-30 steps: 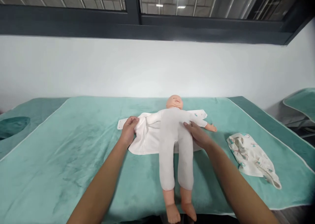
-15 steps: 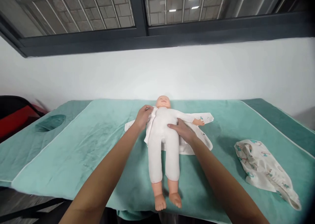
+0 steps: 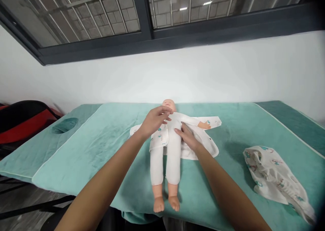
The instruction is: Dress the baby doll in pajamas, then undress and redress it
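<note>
A baby doll (image 3: 173,146) in a white bodysuit lies face up, with its bare feet toward me. Under it is a white printed baby shirt (image 3: 204,141), spread open, with a sleeve around the doll's arm on the right. The shirt's left front panel lies across part of the belly. Above the doll's chest, my left hand (image 3: 155,120) has its fingers bent at the upper edge of that panel; the fingertips are partly hidden. My right hand (image 3: 190,137) grips the doll's side at the waist, thumb on the belly.
A crumpled printed white garment (image 3: 278,177) lies to the right on the green padded table (image 3: 101,146). A round hole (image 3: 64,125) is at the table's left end, beside a black and red chair (image 3: 27,122). Behind are a white wall and a barred window.
My left hand has moved right, from the doll's shoulder to above its chest, bringing the shirt panel over the belly. The doll's legs have shifted slightly left. My right hand stays at its side.
</note>
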`<state>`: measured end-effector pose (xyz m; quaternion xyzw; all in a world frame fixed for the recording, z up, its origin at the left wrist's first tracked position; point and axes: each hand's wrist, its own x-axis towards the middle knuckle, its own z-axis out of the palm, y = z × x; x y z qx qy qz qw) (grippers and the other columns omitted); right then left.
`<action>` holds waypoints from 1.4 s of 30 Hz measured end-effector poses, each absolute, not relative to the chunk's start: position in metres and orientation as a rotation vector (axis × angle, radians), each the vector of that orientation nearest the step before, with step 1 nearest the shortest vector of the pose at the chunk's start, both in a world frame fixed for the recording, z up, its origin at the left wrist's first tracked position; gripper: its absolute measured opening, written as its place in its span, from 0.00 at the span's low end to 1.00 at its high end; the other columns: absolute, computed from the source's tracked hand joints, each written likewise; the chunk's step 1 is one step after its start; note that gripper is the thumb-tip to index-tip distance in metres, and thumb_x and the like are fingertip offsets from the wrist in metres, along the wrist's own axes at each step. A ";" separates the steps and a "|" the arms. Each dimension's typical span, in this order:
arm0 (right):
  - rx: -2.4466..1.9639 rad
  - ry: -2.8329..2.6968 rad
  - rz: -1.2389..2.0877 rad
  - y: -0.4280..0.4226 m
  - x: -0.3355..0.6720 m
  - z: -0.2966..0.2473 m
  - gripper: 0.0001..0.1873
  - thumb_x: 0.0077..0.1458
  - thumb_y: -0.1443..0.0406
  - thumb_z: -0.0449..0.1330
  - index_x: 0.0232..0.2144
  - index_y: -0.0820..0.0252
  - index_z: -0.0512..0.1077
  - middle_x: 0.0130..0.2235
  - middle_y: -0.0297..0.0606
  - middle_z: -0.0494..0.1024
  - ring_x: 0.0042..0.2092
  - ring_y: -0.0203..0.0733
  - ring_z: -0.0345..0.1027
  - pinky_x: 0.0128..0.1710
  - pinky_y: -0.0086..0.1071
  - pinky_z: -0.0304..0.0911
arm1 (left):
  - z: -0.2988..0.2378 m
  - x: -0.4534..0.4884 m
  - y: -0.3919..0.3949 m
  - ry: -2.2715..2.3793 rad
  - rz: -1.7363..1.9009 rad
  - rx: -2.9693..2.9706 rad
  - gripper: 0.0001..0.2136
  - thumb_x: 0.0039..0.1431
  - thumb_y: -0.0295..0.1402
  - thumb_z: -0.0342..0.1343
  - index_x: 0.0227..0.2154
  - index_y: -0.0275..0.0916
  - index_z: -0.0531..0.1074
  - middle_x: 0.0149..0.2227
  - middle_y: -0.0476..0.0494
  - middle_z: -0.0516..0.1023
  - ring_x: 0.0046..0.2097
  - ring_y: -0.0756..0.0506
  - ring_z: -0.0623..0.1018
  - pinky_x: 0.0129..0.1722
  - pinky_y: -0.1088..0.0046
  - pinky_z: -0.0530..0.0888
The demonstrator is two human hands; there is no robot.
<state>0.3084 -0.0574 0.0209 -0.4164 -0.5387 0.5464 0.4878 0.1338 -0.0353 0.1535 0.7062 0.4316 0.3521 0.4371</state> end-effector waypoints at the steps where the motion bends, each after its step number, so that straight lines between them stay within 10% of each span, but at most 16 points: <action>1: -0.991 -1.323 1.329 -0.056 0.308 0.020 0.34 0.59 0.52 0.58 0.63 0.58 0.58 0.64 0.44 0.64 0.63 0.46 0.60 0.63 0.41 0.59 | 0.143 0.138 -0.030 1.111 0.884 1.826 0.12 0.61 0.38 0.53 0.43 0.40 0.75 0.49 0.41 0.78 0.44 0.42 0.80 0.45 0.62 0.76; 7: -0.814 -1.396 1.334 -0.048 0.307 0.009 0.40 0.56 0.51 0.60 0.66 0.54 0.54 0.66 0.41 0.62 0.66 0.44 0.56 0.65 0.40 0.56 | 0.095 0.184 0.004 1.062 0.682 2.633 0.24 0.58 0.30 0.57 0.58 0.42 0.65 0.61 0.39 0.69 0.64 0.38 0.65 0.63 0.56 0.62; 13: -0.952 -1.723 1.156 -0.042 0.323 0.009 0.34 0.56 0.56 0.59 0.64 0.53 0.61 0.60 0.39 0.70 0.61 0.46 0.64 0.58 0.40 0.64 | 0.094 0.223 0.037 1.177 0.253 3.036 0.26 0.57 0.24 0.55 0.59 0.39 0.62 0.52 0.35 0.73 0.54 0.36 0.71 0.54 0.53 0.64; 19: -1.686 -1.475 0.603 -0.028 0.385 0.006 0.16 0.57 0.58 0.54 0.43 0.58 0.75 0.49 0.47 0.76 0.52 0.55 0.68 0.57 0.51 0.57 | 0.090 0.220 0.053 1.264 0.096 3.093 0.17 0.58 0.23 0.53 0.50 0.39 0.67 0.48 0.35 0.73 0.50 0.37 0.72 0.47 0.59 0.66; 26: -1.704 -1.172 0.796 -0.025 0.407 0.000 0.14 0.40 0.62 0.67 0.18 0.59 0.64 0.22 0.31 0.66 0.33 0.40 0.63 0.38 0.32 0.57 | 0.090 0.218 0.047 1.263 -0.003 3.193 0.15 0.58 0.23 0.51 0.49 0.38 0.67 0.46 0.37 0.72 0.47 0.38 0.72 0.43 0.60 0.67; 35: -1.148 -0.691 0.938 -0.029 0.417 0.016 0.25 0.48 0.48 0.60 0.23 0.55 0.52 0.22 0.26 0.56 0.24 0.33 0.54 0.25 0.30 0.57 | 0.091 0.207 0.036 1.231 -0.173 3.285 0.15 0.60 0.21 0.49 0.47 0.41 0.72 0.47 0.35 0.72 0.50 0.36 0.70 0.50 0.54 0.64; 42: -0.683 -0.758 1.217 -0.048 0.384 0.036 0.17 0.50 0.54 0.67 0.35 0.56 0.67 0.29 0.31 0.71 0.31 0.38 0.68 0.36 0.35 0.68 | 0.053 0.253 0.028 1.393 0.269 2.800 0.14 0.59 0.23 0.51 0.49 0.29 0.69 0.50 0.25 0.72 0.54 0.31 0.71 0.56 0.48 0.62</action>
